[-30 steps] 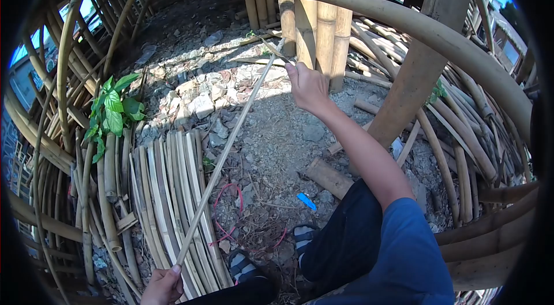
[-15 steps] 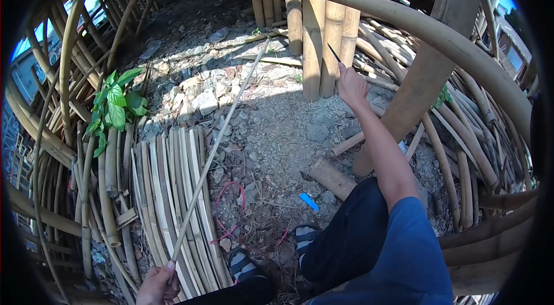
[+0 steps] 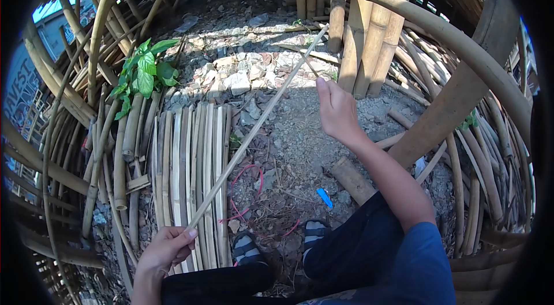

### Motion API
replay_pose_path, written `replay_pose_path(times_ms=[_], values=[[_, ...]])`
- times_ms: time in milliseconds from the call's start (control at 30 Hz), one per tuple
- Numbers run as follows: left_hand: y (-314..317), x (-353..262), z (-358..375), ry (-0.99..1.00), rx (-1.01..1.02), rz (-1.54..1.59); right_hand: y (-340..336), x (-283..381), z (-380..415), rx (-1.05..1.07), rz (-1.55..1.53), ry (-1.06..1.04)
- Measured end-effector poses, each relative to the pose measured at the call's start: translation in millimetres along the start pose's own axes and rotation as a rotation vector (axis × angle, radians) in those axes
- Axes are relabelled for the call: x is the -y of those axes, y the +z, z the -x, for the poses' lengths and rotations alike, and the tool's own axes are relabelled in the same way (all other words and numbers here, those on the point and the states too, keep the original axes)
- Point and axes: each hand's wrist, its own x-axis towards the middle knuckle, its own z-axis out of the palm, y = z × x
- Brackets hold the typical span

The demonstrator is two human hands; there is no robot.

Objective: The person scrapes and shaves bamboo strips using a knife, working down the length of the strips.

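Note:
A long, thin bamboo strip (image 3: 253, 133) slants up and away from my left hand (image 3: 168, 249), whose thumb and fingers are closed around its near end. My right hand (image 3: 339, 113), at arm's length, is wrapped around a knife whose handle the fingers hide. The knife's narrow, dark blade (image 3: 311, 67) points up and left and meets the strip in this view, close to its far end. Below my left hand and the strip lies a row of split bamboo slats (image 3: 190, 161) on the ground.
Thick upright bamboo poles (image 3: 375, 22) and a curved pole (image 3: 427, 19) stand beyond my right hand. Bamboo lies piled on both sides. A green leafy plant (image 3: 145, 71) grows at left. On the stony ground are pink string (image 3: 259, 181), a blue object (image 3: 325, 197) and a bamboo piece (image 3: 353, 181).
My right hand has come down and left, bringing the knife from apart to the strip's far part. My left hand has risen slightly, still gripping the strip. The view has shifted left.

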Motion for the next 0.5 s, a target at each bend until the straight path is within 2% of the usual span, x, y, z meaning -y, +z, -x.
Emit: replay_pose_path(times_ms=[200,433,500], values=[[7.2,-9.6,-5.4,0.031,-0.008,-0.001,19.3,69.2,104.4,0.405,-0.203,-0.348],[13.3,-16.1,-3.9,0.023,0.034,-0.065,34.7,90.2,157.8,0.556,-0.264,-0.356],[14.4,-15.0,-3.9,0.02,0.031,-0.047,38.7,94.1,165.1,0.418,-0.222,-0.535]])
